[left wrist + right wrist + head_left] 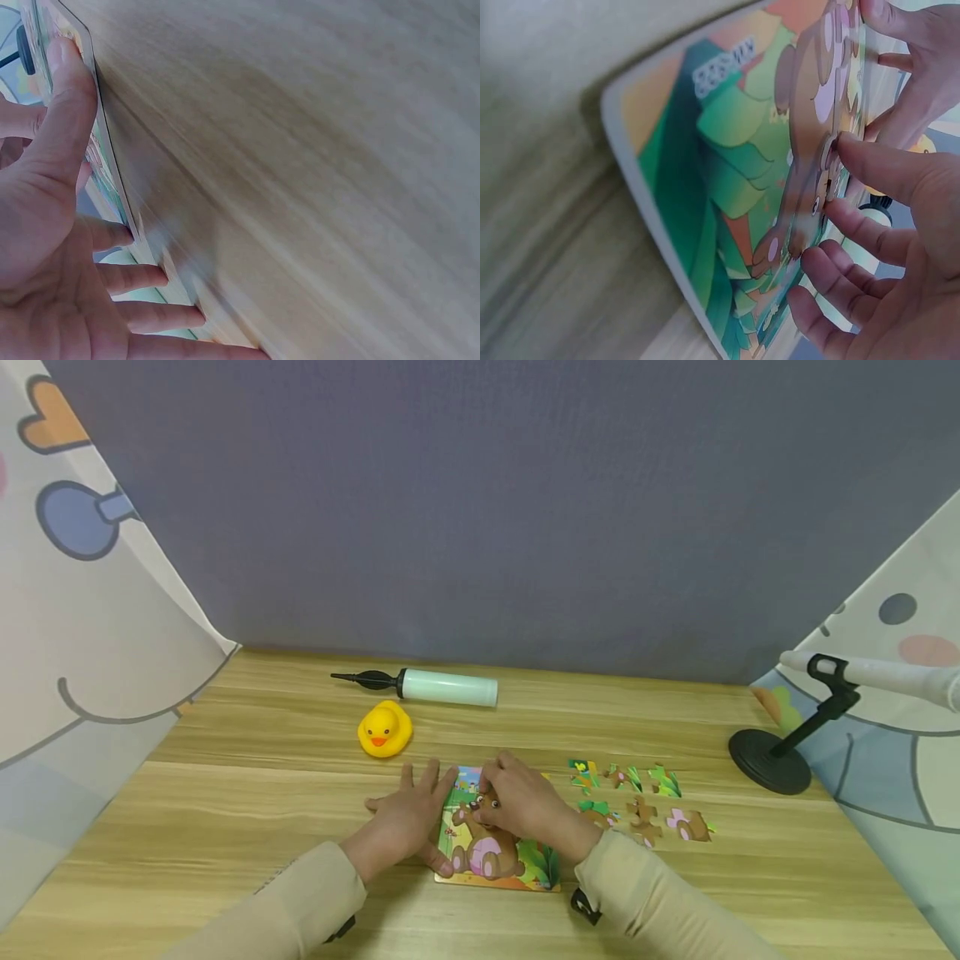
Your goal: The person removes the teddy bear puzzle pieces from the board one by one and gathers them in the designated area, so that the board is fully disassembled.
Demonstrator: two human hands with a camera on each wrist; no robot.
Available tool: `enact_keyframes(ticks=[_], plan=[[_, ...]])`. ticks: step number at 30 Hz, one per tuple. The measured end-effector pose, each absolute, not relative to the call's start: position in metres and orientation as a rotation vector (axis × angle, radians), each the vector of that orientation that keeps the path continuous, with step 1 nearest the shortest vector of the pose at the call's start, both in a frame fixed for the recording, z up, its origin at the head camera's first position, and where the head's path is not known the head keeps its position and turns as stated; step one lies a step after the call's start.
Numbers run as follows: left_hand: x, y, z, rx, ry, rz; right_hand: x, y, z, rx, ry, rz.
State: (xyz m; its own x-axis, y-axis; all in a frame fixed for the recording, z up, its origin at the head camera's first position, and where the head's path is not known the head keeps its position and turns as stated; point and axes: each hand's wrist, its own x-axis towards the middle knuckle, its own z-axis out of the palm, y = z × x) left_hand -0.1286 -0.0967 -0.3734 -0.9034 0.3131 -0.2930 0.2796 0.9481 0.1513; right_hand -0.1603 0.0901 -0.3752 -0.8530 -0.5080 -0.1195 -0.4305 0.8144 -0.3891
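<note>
A picture puzzle of a brown bear [483, 852] in a flat board lies on the wooden table before me. My left hand [412, 814] lies with straight, spread fingers at the board's left side. Its thumb [64, 97] presses on the puzzle near the lower left edge, while the other fingertips reach the tabletop. My right hand [517, 797] is over the upper part, pinching a puzzle piece [830, 166] at the bear's face between thumb and forefinger. That piece is partly hidden by the fingers; its other fingers curl close to the board.
To the right lie several loose puzzle pieces [643, 821]. A yellow rubber duck [385, 729] and a hand pump [450, 687] are behind the left hand. At the far right stands a black round-based stand [770, 762] bearing a white tube. A grey wall panel [495, 527] closes the back.
</note>
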Motion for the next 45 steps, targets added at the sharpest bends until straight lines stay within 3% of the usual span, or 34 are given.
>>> enact_keyframes(ticks=[45], plan=[[-0.130,-0.097,-0.370,0.436,2.777,0.140,-0.162,0.112,-0.378,-0.864,2.762,-0.712]])
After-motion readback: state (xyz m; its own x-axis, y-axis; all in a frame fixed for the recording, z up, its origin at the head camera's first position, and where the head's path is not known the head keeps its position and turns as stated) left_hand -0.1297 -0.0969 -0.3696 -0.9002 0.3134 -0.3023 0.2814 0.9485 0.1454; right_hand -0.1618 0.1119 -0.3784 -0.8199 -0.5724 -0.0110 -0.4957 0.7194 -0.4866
